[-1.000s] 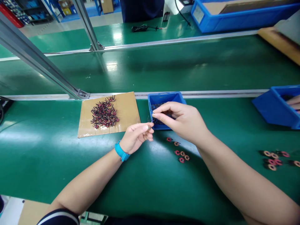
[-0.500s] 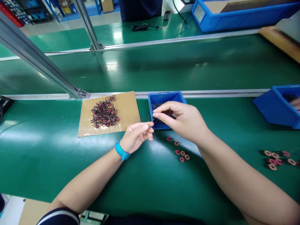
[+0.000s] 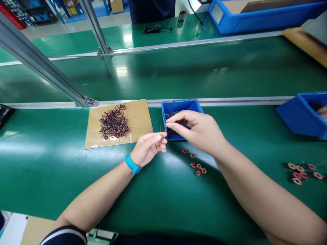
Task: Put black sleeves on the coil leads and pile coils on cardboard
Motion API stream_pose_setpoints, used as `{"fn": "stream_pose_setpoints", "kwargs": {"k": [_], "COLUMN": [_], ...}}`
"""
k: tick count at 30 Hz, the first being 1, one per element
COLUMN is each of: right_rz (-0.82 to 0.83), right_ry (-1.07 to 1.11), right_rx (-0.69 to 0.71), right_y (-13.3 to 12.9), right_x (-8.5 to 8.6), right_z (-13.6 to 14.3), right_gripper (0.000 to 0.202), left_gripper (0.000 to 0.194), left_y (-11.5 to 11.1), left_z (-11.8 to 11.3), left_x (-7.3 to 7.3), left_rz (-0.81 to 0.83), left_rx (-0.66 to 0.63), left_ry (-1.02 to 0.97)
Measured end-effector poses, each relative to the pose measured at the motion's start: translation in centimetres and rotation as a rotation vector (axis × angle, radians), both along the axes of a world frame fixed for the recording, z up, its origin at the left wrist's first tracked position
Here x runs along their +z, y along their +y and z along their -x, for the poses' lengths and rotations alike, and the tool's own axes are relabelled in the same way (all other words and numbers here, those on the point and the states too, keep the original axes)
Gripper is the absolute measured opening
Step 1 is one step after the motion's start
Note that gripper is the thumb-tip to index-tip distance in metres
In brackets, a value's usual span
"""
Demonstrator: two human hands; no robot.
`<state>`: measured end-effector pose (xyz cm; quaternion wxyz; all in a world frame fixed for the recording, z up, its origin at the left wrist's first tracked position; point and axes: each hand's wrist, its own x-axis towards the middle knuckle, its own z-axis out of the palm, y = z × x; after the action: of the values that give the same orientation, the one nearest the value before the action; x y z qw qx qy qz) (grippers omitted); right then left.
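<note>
My left hand (image 3: 148, 147), with a turquoise band at the wrist, pinches a small wire-wound ring coil (image 3: 161, 137) between thumb and fingers. Thin wire leads stick up from the coil. Just above and to the right, my right hand (image 3: 204, 132) is closed in a pinch close to those leads; what lies between its fingertips is too small to make out. Behind that hand stands a small blue bin (image 3: 180, 103), partly covered by it, holding many thin dark pieces. Several red and copper ring coils (image 3: 198, 166) lie on the green bench (image 3: 163, 197) below the right hand.
Left of the bin, a cardboard sheet (image 3: 140, 117) carries a pile of coils with black-sleeved leads (image 3: 114, 123). At right are more ring coils (image 3: 297, 175) and a tilted blue bin (image 3: 301, 115) with another person's hand (image 3: 324, 112) in it. A metal post (image 3: 46, 61) rises at left.
Almost nothing differs. Both hands keep their pinch at nearly the same spot, with only a very slight shift to the left.
</note>
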<state>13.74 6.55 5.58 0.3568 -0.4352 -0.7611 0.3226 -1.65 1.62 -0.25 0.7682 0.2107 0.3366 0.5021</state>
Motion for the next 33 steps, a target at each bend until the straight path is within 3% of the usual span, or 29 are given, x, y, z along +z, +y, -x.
{"fn": "stream_pose_setpoints", "kwargs": {"k": [17, 33], "right_rz": [0.17, -0.065], "right_ry": [0.189, -0.001], "right_rx": [-0.016, 0.149], "right_y": [-0.19, 0.16], "right_x": [0.04, 0.07], "right_z": [0.44, -0.56], "right_gripper": [0.008, 0.013], "left_gripper": [0.028, 0.024], "left_y": [0.05, 0.06], "left_z": [-0.13, 0.32], "left_x": [0.28, -0.47], "left_rz": [0.011, -0.044], "left_rx": [-0.039, -0.067], "left_ry": [-0.025, -0.107]}}
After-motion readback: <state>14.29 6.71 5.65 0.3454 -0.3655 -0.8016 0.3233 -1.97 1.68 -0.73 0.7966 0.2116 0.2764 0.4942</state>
